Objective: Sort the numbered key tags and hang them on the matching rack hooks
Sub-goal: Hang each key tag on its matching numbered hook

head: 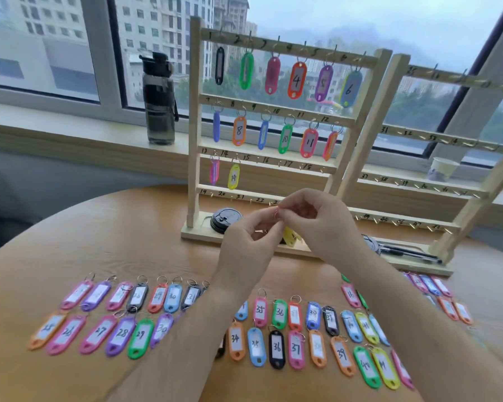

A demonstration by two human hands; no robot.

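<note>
My left hand and my right hand meet in front of the near wooden rack, both pinching the metal ring of a yellow key tag that hangs between them. The tag's number is hidden. On that rack, tags fill hooks 1 to 12, and the third row holds a pink tag and yellow tag 14. Hooks from 15 on are bare. Several numbered tags lie in rows on the table in front of me.
A second rack, numbered from 25 up, stands to the right with bare hooks. A black cup lid sits on the near rack's base, pens on the other's. A dark water bottle and a paper cup stand on the windowsill.
</note>
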